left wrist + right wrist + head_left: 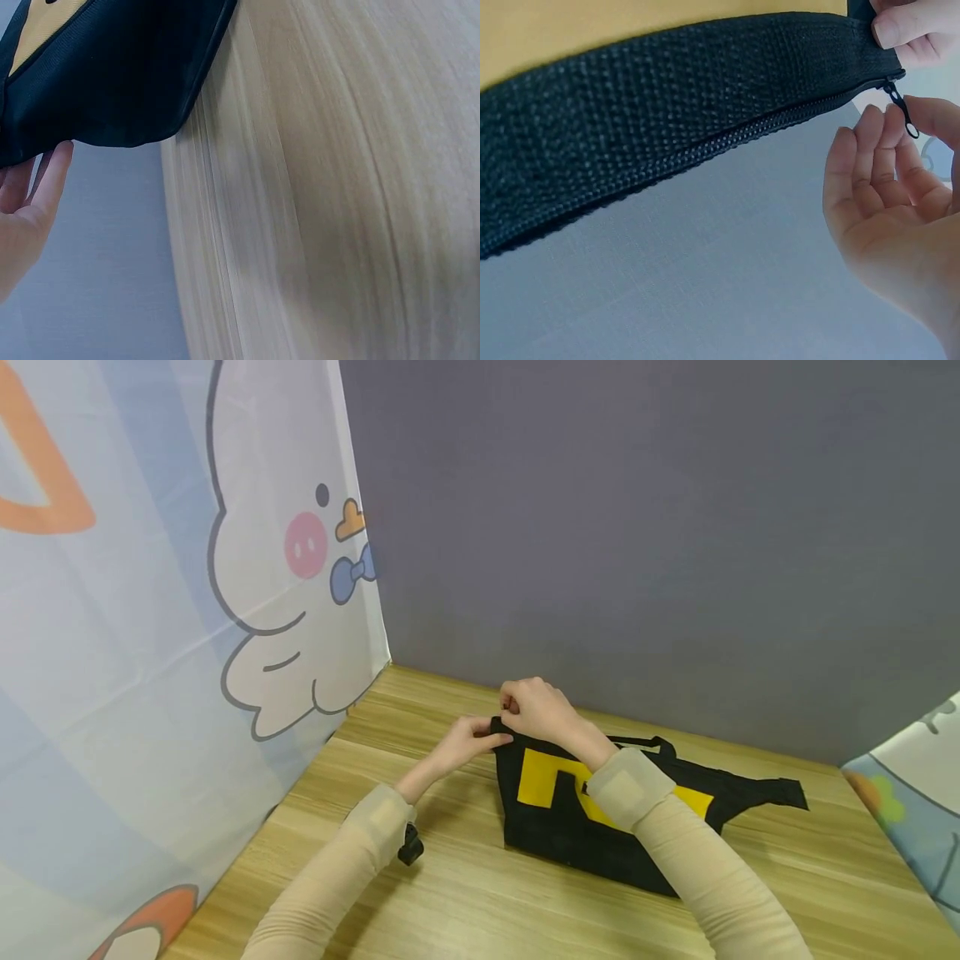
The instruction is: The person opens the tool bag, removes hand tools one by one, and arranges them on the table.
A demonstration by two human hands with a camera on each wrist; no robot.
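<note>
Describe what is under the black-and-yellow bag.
The wooden table shows along the lower edge of the bag; what lies directly beneath is covered and cannot be seen.

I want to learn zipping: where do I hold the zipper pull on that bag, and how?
I'd pinch the zipper pull by its looped free end, between thumb and finger, coming from the side away from the bag. It's thin and sticks out past the zipper's edge, so that end should be easiest.

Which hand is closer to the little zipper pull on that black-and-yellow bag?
The right hand, which pinches the zipper pull. The left hand is close by, gripping the end of the bag, but apart from the pull.
</note>
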